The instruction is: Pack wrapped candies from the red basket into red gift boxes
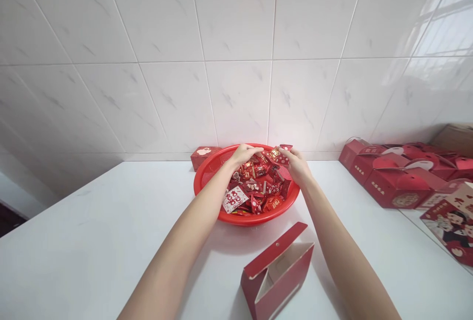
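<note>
A red plastic basket (251, 220) with perforated sides holds many small red-wrapped candies (254, 187) and a white packet (235, 199) with red characters. My left hand (246, 154) reaches over the basket's far side, fingers stretched to the right above the candies; its thumb is mostly hidden. At the far right rim, my right hand (297, 164) has its fingers closed on a red candy packet (286, 148) with a patterned wrapper. Nearer to me, between my forearms, a dark red gift box (283, 280) stands on the table with its top flap raised.
Several folded red gift boxes (397, 189) with handles sit at the right against the wall, with a printed picture box (451, 224) in front. A small red box (202, 155) is behind the basket's left side. The white table (121, 241) meets a tiled wall (236, 98).
</note>
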`<state>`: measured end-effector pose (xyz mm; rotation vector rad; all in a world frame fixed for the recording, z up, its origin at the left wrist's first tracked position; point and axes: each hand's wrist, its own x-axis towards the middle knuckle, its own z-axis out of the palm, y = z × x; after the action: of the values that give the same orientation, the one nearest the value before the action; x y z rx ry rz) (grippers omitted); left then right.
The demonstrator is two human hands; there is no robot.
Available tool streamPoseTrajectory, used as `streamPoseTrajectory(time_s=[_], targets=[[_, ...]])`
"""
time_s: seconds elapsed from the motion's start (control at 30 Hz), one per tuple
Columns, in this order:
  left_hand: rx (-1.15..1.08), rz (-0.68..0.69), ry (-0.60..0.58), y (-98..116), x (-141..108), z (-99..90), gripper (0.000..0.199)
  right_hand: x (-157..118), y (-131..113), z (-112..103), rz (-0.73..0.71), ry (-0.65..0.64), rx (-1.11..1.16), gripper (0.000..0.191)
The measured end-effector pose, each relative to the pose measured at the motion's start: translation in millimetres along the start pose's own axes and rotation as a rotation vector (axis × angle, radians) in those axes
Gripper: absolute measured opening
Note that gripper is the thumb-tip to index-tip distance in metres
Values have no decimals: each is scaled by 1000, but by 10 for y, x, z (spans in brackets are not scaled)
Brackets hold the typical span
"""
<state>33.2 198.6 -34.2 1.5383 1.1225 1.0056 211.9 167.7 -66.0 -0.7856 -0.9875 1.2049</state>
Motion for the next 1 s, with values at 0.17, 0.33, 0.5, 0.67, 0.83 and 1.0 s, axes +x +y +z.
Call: streamPoseTrajectory(time_s=[0.17, 0.33, 0.5, 0.67, 0.83, 1.0], targets=[[-12, 19, -54, 18, -42, -12, 24, -37, -29, 19, 1, -63, -53, 28], [-18, 94, -86, -19, -20, -18, 16, -42, -40, 19, 11, -88, -90, 32], [0, 122, -87, -74, 28, -28, 16, -52, -52, 20, 7, -109, -114, 35], [34, 128, -102, -84, 25, -26, 15, -86, -84, 19, 27, -142, -131, 38], [114, 130, -105, -101, 19, 2, 9, -85, -81, 10, 39, -148, -157, 38], [258, 122, 9, -179, 84, -16, 8, -36, -23, -6, 17, -101, -147, 34]])
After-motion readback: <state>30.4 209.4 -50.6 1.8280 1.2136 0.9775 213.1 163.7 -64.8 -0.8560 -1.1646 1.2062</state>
